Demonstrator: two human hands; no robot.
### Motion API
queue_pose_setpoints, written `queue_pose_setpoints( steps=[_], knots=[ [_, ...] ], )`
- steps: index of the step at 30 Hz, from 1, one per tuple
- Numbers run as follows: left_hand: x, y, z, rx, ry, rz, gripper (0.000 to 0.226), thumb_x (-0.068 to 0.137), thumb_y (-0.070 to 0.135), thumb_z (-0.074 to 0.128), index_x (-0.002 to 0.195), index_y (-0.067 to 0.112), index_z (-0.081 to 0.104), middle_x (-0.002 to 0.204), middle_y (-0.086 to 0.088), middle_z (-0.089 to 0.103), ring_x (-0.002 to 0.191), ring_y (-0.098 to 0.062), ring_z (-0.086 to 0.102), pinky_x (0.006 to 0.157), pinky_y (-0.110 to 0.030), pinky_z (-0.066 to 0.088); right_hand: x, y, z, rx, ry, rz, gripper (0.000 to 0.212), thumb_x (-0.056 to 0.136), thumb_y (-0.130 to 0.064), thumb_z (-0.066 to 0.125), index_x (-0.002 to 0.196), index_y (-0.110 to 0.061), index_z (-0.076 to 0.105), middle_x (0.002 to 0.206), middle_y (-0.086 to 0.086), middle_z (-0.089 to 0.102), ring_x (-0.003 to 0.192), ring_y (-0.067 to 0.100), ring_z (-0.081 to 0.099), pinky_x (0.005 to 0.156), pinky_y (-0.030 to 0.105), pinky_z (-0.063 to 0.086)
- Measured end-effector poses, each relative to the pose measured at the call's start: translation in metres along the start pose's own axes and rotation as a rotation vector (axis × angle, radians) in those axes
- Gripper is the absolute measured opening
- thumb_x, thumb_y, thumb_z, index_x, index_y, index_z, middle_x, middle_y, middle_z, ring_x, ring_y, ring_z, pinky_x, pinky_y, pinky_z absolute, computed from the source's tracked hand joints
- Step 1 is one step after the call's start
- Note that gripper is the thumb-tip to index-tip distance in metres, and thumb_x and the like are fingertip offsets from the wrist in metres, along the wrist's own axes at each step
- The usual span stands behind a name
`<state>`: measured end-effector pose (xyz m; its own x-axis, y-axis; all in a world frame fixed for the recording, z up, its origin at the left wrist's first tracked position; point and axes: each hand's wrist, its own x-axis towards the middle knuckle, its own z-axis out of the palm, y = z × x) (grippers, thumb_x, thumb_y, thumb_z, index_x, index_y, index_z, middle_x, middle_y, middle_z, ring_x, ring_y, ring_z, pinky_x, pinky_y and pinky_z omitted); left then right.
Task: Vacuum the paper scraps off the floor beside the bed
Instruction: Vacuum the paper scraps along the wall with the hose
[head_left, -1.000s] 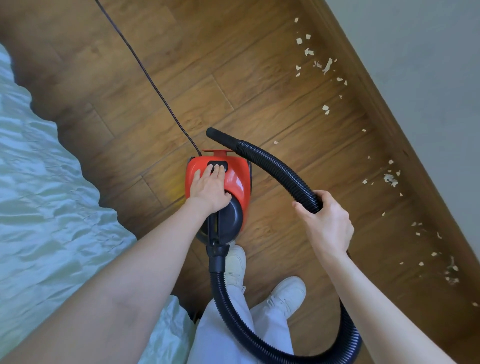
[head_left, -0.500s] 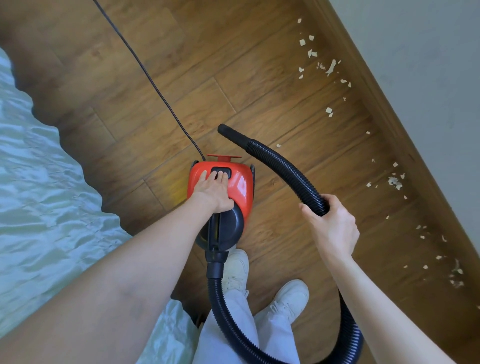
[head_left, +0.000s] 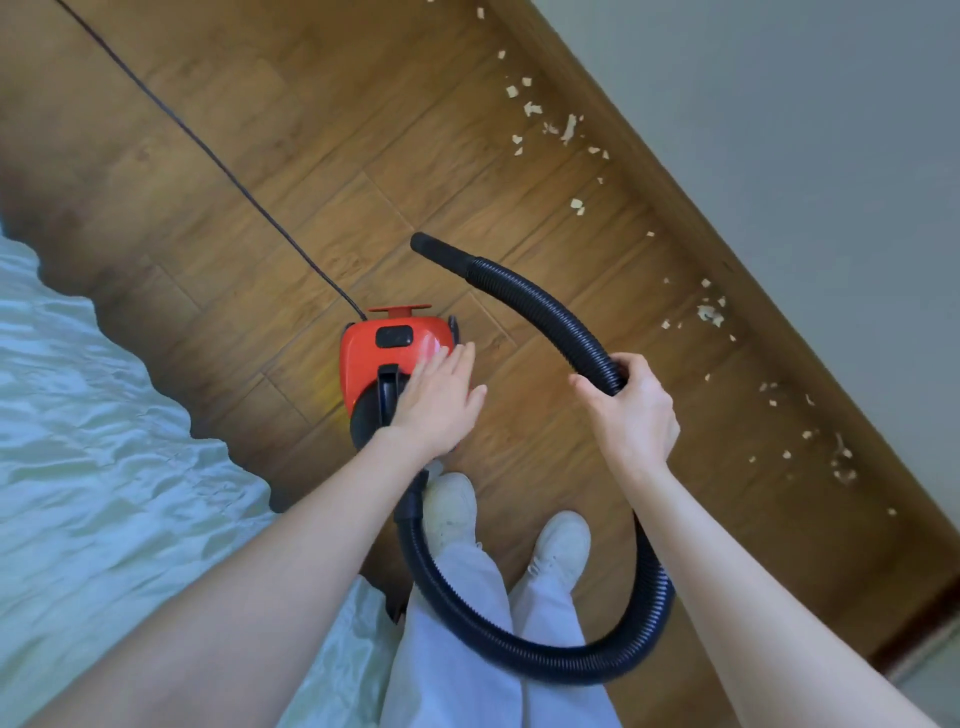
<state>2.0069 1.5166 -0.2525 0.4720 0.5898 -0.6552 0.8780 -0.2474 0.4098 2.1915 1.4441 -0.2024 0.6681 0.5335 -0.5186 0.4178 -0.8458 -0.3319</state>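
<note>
A small red and black vacuum cleaner (head_left: 387, 345) stands on the wooden floor in front of my feet. My left hand (head_left: 441, 400) hovers over its right side with fingers straight, off the black button (head_left: 394, 336). My right hand (head_left: 631, 410) grips the black ribbed hose (head_left: 545, 306), whose nozzle (head_left: 434, 249) points up and left above the floor. Several white paper scraps (head_left: 569, 130) lie scattered along the skirting board on the right, from the far end down to a cluster of scraps (head_left: 841, 465) near me.
The bed with pale green sheets (head_left: 93, 441) fills the left side. The black power cord (head_left: 218, 161) runs from the vacuum to the upper left. A grey wall (head_left: 805, 156) and wooden skirting (head_left: 675, 182) bound the right. My white shoes (head_left: 561, 545) stand below the vacuum.
My left hand has lifted off the vacuum's black button and shifted right with fingers spread. My right hand and the hose moved slightly right; the view tilted.
</note>
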Motion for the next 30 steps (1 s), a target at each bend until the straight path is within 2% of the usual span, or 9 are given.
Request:
queue_pose_setpoints(
  steps=[4, 9, 11, 15, 19, 22, 25, 28, 30],
  knots=[
    [-0.042, 0.081, -0.008, -0.251, -0.038, 0.107, 0.066, 0.099, 0.042, 0.038, 0.153, 0.017, 0.010, 0.158, -0.003, 0.021, 0.145, -0.017, 0.018, 0.117, -0.033, 0.018, -0.022, 0.017, -0.043, 0.130, 0.008, 0.030, 0.045, 0.085, -0.049, 0.061, 0.125, -0.029, 0.053, 0.111, -0.010, 0.059, 0.099, 0.011, 0.056, 0.080, 0.030, 0.040],
    [-0.097, 0.171, 0.007, -0.483, -0.314, 0.205, 0.081, 0.090, 0.044, 0.056, 0.153, 0.031, 0.007, 0.159, 0.004, 0.018, 0.144, -0.012, 0.021, 0.117, -0.035, 0.023, -0.050, 0.058, -0.097, 0.378, 0.098, 0.091, 0.039, 0.085, -0.045, 0.063, 0.120, -0.029, 0.055, 0.106, -0.008, 0.061, 0.097, 0.011, 0.059, 0.085, 0.034, 0.047],
    [-0.120, 0.204, 0.022, -0.544, -0.376, 0.275, 0.089, 0.084, 0.040, 0.064, 0.151, 0.037, 0.006, 0.154, 0.008, 0.030, 0.140, -0.009, 0.030, 0.114, -0.037, 0.030, -0.062, 0.079, -0.116, 0.449, 0.163, 0.121, 0.034, 0.085, -0.040, 0.064, 0.115, -0.028, 0.057, 0.099, -0.009, 0.063, 0.093, 0.011, 0.060, 0.082, 0.034, 0.049],
    [-0.158, 0.263, 0.059, -0.642, -0.348, 0.361, 0.087, 0.081, 0.027, 0.069, 0.143, 0.051, 0.014, 0.120, 0.017, 0.059, 0.110, -0.003, 0.057, 0.093, -0.036, 0.051, -0.092, 0.128, -0.142, 0.491, 0.302, 0.167, 0.027, 0.089, -0.034, 0.062, 0.113, -0.026, 0.056, 0.094, -0.010, 0.061, 0.086, 0.007, 0.059, 0.077, 0.031, 0.052],
    [-0.179, 0.305, 0.110, -0.606, -0.255, 0.356, 0.077, 0.084, 0.023, 0.062, 0.143, 0.046, 0.020, 0.113, 0.009, 0.059, 0.099, -0.010, 0.058, 0.085, -0.038, 0.053, -0.121, 0.183, -0.152, 0.424, 0.418, 0.179, 0.041, 0.093, -0.036, 0.056, 0.132, -0.029, 0.045, 0.109, -0.013, 0.058, 0.093, 0.004, 0.058, 0.078, 0.021, 0.052],
    [-0.194, 0.329, 0.147, -0.540, -0.288, 0.392, 0.072, 0.084, 0.026, 0.063, 0.142, 0.043, 0.025, 0.101, 0.005, 0.056, 0.086, -0.006, 0.053, 0.073, -0.025, 0.047, -0.139, 0.230, -0.164, 0.342, 0.454, 0.168, 0.058, 0.095, -0.029, 0.055, 0.147, -0.032, 0.029, 0.113, -0.013, 0.051, 0.088, 0.000, 0.053, 0.068, 0.005, 0.038],
    [-0.205, 0.348, 0.179, -0.477, -0.355, 0.409, 0.080, 0.082, 0.029, 0.067, 0.144, 0.045, 0.020, 0.096, 0.005, 0.050, 0.082, -0.006, 0.052, 0.065, -0.016, 0.039, -0.146, 0.281, -0.178, 0.294, 0.420, 0.181, 0.068, 0.093, -0.027, 0.057, 0.150, -0.034, 0.020, 0.112, -0.007, 0.049, 0.081, 0.001, 0.051, 0.060, 0.007, 0.037],
    [-0.209, 0.363, 0.214, -0.347, -0.409, 0.405, 0.093, 0.079, 0.023, 0.064, 0.145, 0.054, 0.006, 0.094, 0.007, 0.041, 0.075, -0.009, 0.049, 0.061, -0.016, 0.036, -0.140, 0.335, -0.189, 0.283, 0.390, 0.228, 0.074, 0.091, -0.029, 0.060, 0.151, -0.034, 0.017, 0.112, -0.003, 0.049, 0.083, 0.004, 0.050, 0.058, 0.008, 0.034],
    [-0.208, 0.375, 0.239, -0.271, -0.428, 0.403, 0.094, 0.078, 0.023, 0.064, 0.145, 0.055, 0.005, 0.096, 0.007, 0.039, 0.076, -0.011, 0.049, 0.061, -0.018, 0.037, -0.130, 0.371, -0.194, 0.292, 0.378, 0.258, 0.076, 0.091, -0.031, 0.060, 0.152, -0.033, 0.015, 0.112, 0.000, 0.050, 0.083, 0.007, 0.050, 0.056, 0.008, 0.032]
  ],
)
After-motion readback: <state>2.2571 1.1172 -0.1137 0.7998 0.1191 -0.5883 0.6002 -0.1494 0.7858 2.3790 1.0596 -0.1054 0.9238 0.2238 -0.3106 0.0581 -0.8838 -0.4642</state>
